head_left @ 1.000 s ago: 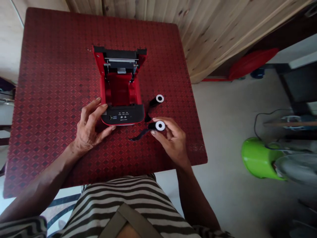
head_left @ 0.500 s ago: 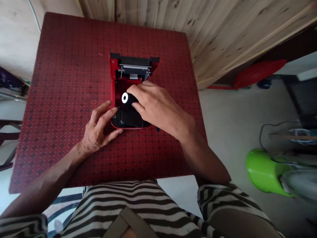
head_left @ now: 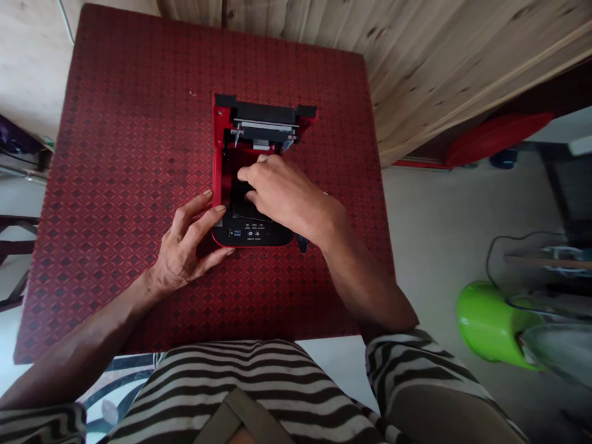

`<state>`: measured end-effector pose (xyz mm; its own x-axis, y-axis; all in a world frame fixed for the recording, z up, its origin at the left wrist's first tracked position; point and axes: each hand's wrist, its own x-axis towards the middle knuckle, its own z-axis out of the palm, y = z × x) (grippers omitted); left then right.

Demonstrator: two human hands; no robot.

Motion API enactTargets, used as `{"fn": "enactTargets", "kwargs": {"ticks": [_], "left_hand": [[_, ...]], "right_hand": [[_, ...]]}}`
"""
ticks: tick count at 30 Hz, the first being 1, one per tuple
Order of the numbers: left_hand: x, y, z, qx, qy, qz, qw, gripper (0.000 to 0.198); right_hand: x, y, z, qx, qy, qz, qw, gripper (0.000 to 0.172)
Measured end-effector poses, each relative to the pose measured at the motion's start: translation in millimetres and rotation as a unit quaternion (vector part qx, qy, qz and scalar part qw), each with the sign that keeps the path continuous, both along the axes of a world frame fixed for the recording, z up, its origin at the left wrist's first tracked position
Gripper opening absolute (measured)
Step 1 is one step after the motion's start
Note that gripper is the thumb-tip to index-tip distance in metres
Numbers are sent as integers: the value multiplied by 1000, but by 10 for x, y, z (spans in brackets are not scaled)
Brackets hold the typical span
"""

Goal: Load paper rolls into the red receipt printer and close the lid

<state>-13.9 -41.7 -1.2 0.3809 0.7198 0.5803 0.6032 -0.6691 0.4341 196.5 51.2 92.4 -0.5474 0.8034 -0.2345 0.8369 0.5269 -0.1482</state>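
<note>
A small red and black label printer sits on the table with its lid raised, showing the rollers and metal bar inside. My left hand grips its front left corner, fingertips on the side and top edge, thumb low at the front. My right hand reaches down into the printer's open bay, fingers curled round a black roll. Most of the roll is hidden under the hand, and its white core end does not show. Icons and small print mark the printer's black front panel.
The table has a red patterned cover. A wooden plank wall stands behind it. On the floor at the right are a green bucket and a dark cable.
My right hand has lowered the black roll into the printer's bay, tipping its white core end out of sight. The front panel is now uncovered. My left hand stays at the corner.
</note>
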Motion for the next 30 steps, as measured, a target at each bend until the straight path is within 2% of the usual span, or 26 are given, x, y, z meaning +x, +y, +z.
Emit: {"fn": "enactTargets", "kwargs": {"ticks": [5, 9, 12, 14, 16, 19, 21, 24, 27, 30], "left_hand": [[-16, -23, -8, -3, 5, 3, 1000, 82], [-95, -3, 105, -74, -56, -18, 995, 91], [-135, 200, 369, -111, -96, 2, 989, 87], [-116, 450, 598, -83, -78, 27, 993, 79], [-58, 733, 803, -28, -64, 22, 997, 82], [68, 1014, 978, -26, -34, -28, 999, 77], [139, 1011, 1001, -39, -20, -37, 998, 65], [164, 771, 939, -25, -6, -32, 999, 53], [102, 484, 803, -24, 11, -65, 998, 55], [28, 333, 640, -21, 42, -96, 994, 68]], "right_hand": [[160, -151, 125, 24, 99, 27, 994, 27], [351, -456, 187, 36, 215, 60, 974, 19], [413, -656, 117, 86, 248, 68, 963, 12], [410, -736, 54, 117, 261, 68, 956, 11], [390, -782, 2, 145, 271, 62, 950, 17], [351, -837, -58, 213, 267, 32, 939, 22], [324, -879, -102, 251, 259, 15, 933, 24], [283, -949, -185, 290, 258, 17, 921, 23], [249, -1009, -262, 328, 256, 10, 909, 21], [230, -1048, -296, 316, 250, -8, 915, 24]]}}
